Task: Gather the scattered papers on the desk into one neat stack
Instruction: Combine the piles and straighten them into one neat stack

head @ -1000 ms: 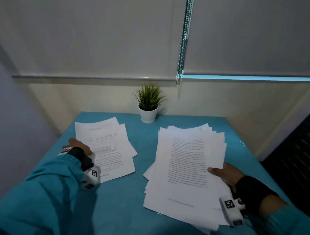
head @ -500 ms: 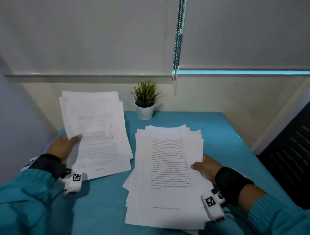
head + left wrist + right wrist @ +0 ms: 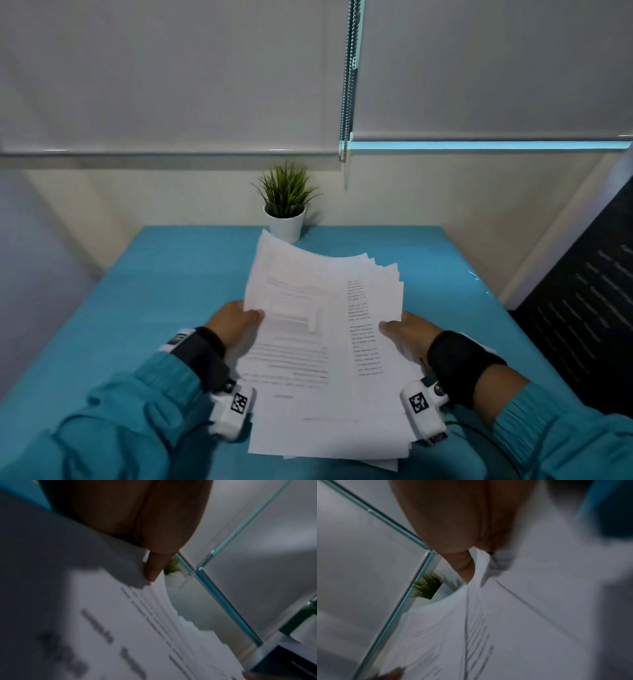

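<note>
One untidy pile of white printed papers (image 3: 318,346) is held over the middle of the teal desk (image 3: 144,308). My left hand (image 3: 236,323) grips a smaller bundle by its left edge, thumb on top, and this bundle lies over the larger pile. My right hand (image 3: 407,330) grips the larger pile's right edge, thumb on top. The far edges of the sheets fan out unevenly. In the left wrist view my thumb (image 3: 154,568) presses on the top sheet (image 3: 120,628). In the right wrist view my thumb (image 3: 464,566) lies on the sheets (image 3: 513,615).
A small green plant in a white pot (image 3: 286,219) stands at the desk's far edge, just beyond the papers. Grey roller blinds with a bead chain (image 3: 347,78) hang on the wall behind. A dark cabinet (image 3: 582,308) stands to the right.
My left hand lifted its bundle off the desk's left side and carried it right, onto the larger pile. My right hand drew the larger pile toward the middle. Both piles now overlap.
</note>
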The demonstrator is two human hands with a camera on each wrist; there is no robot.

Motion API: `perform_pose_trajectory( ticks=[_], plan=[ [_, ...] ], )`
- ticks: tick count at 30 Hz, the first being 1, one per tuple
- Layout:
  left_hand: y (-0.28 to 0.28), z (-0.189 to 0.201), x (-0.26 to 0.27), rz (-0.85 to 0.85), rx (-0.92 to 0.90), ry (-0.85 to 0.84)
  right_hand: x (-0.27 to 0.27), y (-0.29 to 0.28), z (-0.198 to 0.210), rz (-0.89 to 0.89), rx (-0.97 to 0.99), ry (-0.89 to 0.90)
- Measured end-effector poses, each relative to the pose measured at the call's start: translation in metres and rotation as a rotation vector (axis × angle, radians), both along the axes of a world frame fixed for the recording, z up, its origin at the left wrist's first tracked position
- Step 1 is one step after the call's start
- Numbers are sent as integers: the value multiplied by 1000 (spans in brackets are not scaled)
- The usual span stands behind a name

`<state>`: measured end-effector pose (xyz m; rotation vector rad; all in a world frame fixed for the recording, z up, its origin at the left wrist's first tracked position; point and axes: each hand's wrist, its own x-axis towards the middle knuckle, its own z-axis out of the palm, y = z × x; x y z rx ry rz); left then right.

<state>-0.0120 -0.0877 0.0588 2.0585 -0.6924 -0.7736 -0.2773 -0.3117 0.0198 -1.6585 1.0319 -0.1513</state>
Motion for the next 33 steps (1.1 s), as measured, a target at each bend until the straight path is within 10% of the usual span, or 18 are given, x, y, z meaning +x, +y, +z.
perform_pose_trajectory(
  ticks=[6, 11, 19, 33],
  plan=[
    [-16, -9, -37, 155, 129, -54, 2, -7, -26, -184, 98, -78],
    [-13, -19, -39, 217, -76, 363, -4, 37, 13, 10, 426, -345],
    [0, -5, -38, -6, -211, 536, 7, 46, 14, -6, 146, -405],
    [-6, 94, -41, 140, -953, 190, 25, 54, 146, -17, -338, -682]
  ],
)
